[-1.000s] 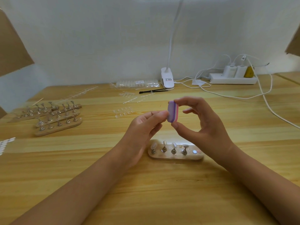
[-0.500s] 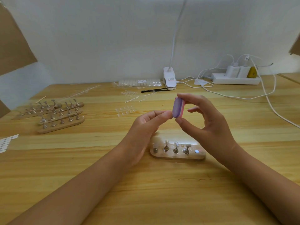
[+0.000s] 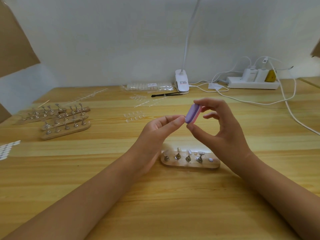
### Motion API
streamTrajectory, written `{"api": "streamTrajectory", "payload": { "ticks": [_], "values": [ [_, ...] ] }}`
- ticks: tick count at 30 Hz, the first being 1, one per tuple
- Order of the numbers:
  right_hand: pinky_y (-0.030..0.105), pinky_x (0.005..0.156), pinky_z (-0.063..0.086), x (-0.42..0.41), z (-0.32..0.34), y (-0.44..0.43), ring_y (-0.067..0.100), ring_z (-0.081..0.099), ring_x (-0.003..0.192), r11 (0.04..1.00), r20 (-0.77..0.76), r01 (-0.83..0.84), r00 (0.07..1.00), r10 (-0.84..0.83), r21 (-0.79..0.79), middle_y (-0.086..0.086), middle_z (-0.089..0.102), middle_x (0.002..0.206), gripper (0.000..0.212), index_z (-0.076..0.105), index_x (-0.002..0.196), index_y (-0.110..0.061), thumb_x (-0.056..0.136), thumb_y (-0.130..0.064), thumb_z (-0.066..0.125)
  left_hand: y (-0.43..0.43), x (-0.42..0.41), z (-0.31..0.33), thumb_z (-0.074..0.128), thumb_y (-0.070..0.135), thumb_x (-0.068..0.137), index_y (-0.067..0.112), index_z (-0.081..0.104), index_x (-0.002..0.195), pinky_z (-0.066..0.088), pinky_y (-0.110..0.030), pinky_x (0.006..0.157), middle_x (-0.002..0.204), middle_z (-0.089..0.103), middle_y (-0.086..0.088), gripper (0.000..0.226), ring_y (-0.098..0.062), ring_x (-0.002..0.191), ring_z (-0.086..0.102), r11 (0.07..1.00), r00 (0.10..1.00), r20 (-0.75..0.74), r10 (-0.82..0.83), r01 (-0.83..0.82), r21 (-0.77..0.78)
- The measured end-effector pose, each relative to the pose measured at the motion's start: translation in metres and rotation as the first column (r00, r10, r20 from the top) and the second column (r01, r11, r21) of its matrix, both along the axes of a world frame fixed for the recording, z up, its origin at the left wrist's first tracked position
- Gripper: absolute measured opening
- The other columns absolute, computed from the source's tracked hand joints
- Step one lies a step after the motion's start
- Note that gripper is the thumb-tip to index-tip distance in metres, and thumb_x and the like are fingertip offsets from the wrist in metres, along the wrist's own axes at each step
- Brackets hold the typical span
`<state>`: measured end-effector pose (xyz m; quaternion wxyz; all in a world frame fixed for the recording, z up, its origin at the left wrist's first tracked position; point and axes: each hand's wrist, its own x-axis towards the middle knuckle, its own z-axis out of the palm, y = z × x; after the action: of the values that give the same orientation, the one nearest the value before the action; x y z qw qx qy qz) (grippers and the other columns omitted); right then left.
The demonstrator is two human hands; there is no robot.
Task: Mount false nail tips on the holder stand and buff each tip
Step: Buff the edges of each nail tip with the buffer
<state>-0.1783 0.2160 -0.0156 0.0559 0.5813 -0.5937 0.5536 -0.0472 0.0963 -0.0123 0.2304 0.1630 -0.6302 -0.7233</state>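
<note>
While the right hand pinches the buffer by its ends, the left hand pinches what I take for a nail tip against it (too small to see). The stand lies below both hands. Flimsy thing, probably: grip its edges lightly.

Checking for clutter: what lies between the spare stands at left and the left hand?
Head view: loose clear nail tips lie between the spare stands and the left hand.

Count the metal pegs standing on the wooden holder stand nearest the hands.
4. On the wooden holder stand, left to right: first peg, second peg, third peg, fourth peg. The right end has only a pale disc. None looks hidden.
</note>
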Motion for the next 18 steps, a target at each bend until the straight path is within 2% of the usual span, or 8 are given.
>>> {"api": "streamTrajectory", "payload": {
  "ticks": [4,6,9,11,14,18],
  "values": [
    [0.027,0.091,0.046,0.0026,-0.0013,-0.0001,0.015,0.058,0.105,0.999,-0.032,-0.038,0.999,0.039,0.028,-0.012,0.059,0.114,0.046,0.053,0.12,-0.023,0.081,-0.019,0.077,0.0004,0.0001,-0.0016,0.068,0.042,0.08,0.018,0.072,0.112,0.03,-0.034,0.115,0.118,0.072,0.006,0.04,-0.001,0.121,0.058,1.0,1.0,0.009,0.003,-0.003,0.002],
    [0.024,0.09,0.047,0.0013,0.0,0.0002,0.011,0.059,0.103,1.0,-0.03,-0.024,0.999,0.024,0.016,-0.012,0.06,0.111,0.045,0.053,0.119,-0.021,0.082,-0.025,0.078,0.0004,0.0003,-0.0018,0.068,0.043,0.08,0.019,0.072,0.112,0.026,-0.037,0.117,0.118,0.072,0.007,0.039,-0.002,0.123,0.056,1.0,1.0,0.014,0.004,-0.004,0.003],
    [0.019,0.086,0.047,0.0015,0.0014,0.0003,0.003,0.058,0.1,1.0,0.006,-0.015,1.0,0.015,0.001,-0.016,0.059,0.108,0.047,0.051,0.117,-0.021,0.078,-0.034,0.075,0.001,0.0,-0.0021,0.068,0.042,0.081,0.018,0.071,0.112,0.029,-0.036,0.115,0.117,0.072,0.006,0.04,-0.003,0.121,0.057,1.0,1.0,0.009,-0.002,0.002,-0.003],
    [0.02,0.081,0.048,0.004,-0.0007,-0.0005,0.006,0.06,0.095,0.997,0.016,-0.071,0.997,0.071,0.016,-0.015,0.06,0.104,0.047,0.051,0.114,-0.023,0.078,-0.032,0.079,0.0015,0.0005,-0.0016,0.068,0.043,0.08,0.019,0.071,0.11,0.034,-0.031,0.107,0.113,0.073,0.007,0.039,0.001,0.114,0.06,1.0,1.0,0.007,0.005,-0.005,-0.001],
    [0.023,0.074,0.052,0.0043,0.0011,-0.0016,0.014,0.064,0.088,0.982,0.166,-0.19,0.968,0.186,0.004,-0.006,0.062,0.101,0.045,0.05,0.114,-0.029,0.08,-0.019,0.078,0.0015,0.0017,-0.0001,0.069,0.043,0.08,0.025,0.071,0.105,0.035,-0.027,0.096,0.111,0.072,0.008,0.031,0.004,0.108,0.061,1.0,1.0,0.002,0.022,-0.022,-0.006],
    [0.021,0.078,0.054,0.0007,0.0081,0.0,0.013,0.067,0.095,0.964,0.343,-0.259,0.902,0.264,-0.061,0.007,0.059,0.107,0.043,0.051,0.117,-0.025,0.082,-0.011,0.071,0.0004,0.0015,-0.0002,0.071,0.041,0.078,0.03,0.074,0.1,0.035,-0.03,0.105,0.114,0.072,0.004,0.025,-0.005,0.116,0.06,0.999,0.999,-0.015,0.044,-0.044,-0.004]
  ]
}}
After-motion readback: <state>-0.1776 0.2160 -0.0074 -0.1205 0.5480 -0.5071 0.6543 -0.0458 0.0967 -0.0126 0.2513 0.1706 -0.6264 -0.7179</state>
